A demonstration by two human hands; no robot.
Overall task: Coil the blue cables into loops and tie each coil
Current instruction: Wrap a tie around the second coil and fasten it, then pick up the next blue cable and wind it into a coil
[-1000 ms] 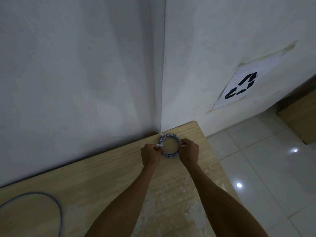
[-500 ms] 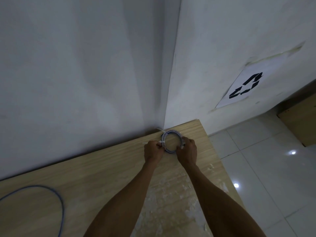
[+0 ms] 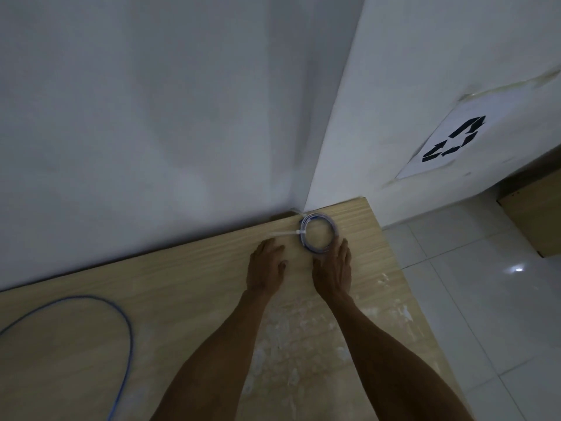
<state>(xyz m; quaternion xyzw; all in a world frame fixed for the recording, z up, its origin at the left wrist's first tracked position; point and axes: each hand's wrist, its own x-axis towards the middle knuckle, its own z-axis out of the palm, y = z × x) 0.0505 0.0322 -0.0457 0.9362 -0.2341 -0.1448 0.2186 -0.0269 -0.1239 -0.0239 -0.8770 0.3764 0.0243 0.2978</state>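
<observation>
Both hands lie released on the tabletop [image 3: 197, 284], side by side. The left hand [image 3: 267, 265] is flat with relaxed fingers and holds nothing. The right hand [image 3: 332, 268] has straight fingers whose tips touch the near rim of the coil. Two pale walls [image 3: 151, 117] meet in a corner at 12 o'clock and fill most of the view, and the wooden tabletop runs up against them. A tiled floor [image 3: 485, 314] falls away at 3 o'clock. On the right-hand wall hangs a paper sheet with a recycling sign [image 3: 452, 141]. A loose blue cable [image 3: 129, 329] sweeps in a wide open curve at 8 o'clock from the hands, well apart from them and not yet coiled. The coiled blue cable [image 3: 315, 251] lies flat in the far corner of the tabletop, at 12 o'clock from the right hand and 1 o'clock from the left. It is a round ring, so it has no long axis of its own. A white tie [image 3: 282, 234] cinches its left side, and the tie's tail points out toward 9 o'clock, just beyond the left fingertips. This coil looks bound, so the likely next reach is back to the loose cable. That cable lies on the left hand's side, so the left hand is the nearer.
</observation>
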